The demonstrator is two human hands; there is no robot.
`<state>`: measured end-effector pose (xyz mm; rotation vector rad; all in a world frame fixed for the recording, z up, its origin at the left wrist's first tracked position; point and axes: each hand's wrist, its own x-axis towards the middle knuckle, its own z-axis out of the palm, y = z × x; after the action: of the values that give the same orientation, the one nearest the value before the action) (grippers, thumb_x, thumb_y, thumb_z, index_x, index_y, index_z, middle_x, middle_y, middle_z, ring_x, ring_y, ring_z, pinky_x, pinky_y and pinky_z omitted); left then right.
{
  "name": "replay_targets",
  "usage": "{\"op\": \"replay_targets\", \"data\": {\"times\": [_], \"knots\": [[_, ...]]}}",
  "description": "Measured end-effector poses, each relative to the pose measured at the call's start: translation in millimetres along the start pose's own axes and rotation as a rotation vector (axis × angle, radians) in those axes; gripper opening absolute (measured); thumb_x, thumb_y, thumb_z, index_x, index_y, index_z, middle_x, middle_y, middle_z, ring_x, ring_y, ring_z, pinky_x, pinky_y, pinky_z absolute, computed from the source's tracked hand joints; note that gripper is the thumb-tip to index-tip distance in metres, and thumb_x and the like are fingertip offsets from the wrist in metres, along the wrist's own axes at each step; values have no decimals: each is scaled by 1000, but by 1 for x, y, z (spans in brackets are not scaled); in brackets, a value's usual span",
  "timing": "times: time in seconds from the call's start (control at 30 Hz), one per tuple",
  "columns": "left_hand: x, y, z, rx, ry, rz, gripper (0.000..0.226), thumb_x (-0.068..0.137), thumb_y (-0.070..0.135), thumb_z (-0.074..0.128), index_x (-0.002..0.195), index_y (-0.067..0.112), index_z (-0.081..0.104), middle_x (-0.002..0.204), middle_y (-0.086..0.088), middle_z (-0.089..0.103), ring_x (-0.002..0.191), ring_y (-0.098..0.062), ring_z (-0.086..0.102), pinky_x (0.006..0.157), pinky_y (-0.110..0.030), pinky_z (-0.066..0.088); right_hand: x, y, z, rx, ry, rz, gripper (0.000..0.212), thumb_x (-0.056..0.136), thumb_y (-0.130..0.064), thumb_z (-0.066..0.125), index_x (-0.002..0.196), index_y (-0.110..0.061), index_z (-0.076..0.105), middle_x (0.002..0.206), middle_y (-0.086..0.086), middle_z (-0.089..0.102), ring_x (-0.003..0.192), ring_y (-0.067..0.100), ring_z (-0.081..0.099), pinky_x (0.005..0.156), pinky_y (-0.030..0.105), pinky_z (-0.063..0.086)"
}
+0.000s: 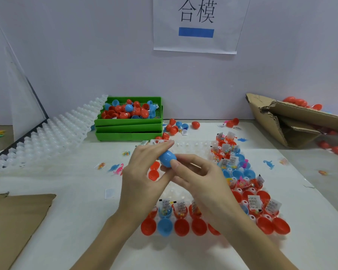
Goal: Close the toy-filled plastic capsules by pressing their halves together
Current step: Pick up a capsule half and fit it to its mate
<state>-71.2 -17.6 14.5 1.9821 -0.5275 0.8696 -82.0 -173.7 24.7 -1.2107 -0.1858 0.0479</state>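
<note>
We see both hands raised above the counter (pixel 82 207), sharing one blue capsule (pixel 167 158). The left hand (pixel 144 172) curls around it from the left, fingers laid over its top; the right hand (pixel 195 176) pinches its near end with the thumb. Below lies a white tray (pixel 191 146) holding open red and blue halves (pixel 165 227), many stuffed with toys and paper slips. A green bin (pixel 129 123) sits behind.

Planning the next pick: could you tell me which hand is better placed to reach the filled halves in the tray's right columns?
The right hand: those filled halves lie just beside it.
</note>
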Motion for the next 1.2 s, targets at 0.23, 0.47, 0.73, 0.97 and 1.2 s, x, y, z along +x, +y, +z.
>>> {"op": "replay_targets", "data": {"times": [0.23,0.47,0.73,0.97,1.2], "knots": [[0,3,0,-77,-36,-108,53,90,27,73,141,21,63,133,15,67,129,5,57,105,-9,42,2,3,5,257,-53,101,34,95,-20,72,122,0,67,120,19,74,116,32,71,93,33,59],[2,-2,-4,-151,-106,-24,47,89,14,75,135,14,67,129,6,71,121,-12,65,99,-16,49,1,-2,5,345,-265,156,33,105,-15,57,133,0,66,138,24,64,133,33,60,107,36,52],[1,-6,-3,-71,-74,126,44,93,4,73,135,3,65,127,-2,70,119,-17,66,93,-19,54,1,-4,6,336,-275,138,33,101,-19,63,128,-1,70,133,24,67,129,33,63,105,35,53],[-1,-8,1,-70,-114,126,39,97,7,65,135,4,62,129,0,68,124,-11,62,98,-14,48,1,-3,7,325,-215,144,32,93,-22,76,122,-9,76,128,19,71,123,30,68,97,30,56],[2,-5,0,-122,-199,-3,55,93,13,72,147,17,57,150,10,56,143,-10,49,118,-28,41,-1,-4,2,-274,29,-190,30,89,-23,81,118,-26,76,109,-8,79,106,10,74,89,15,56]]}}
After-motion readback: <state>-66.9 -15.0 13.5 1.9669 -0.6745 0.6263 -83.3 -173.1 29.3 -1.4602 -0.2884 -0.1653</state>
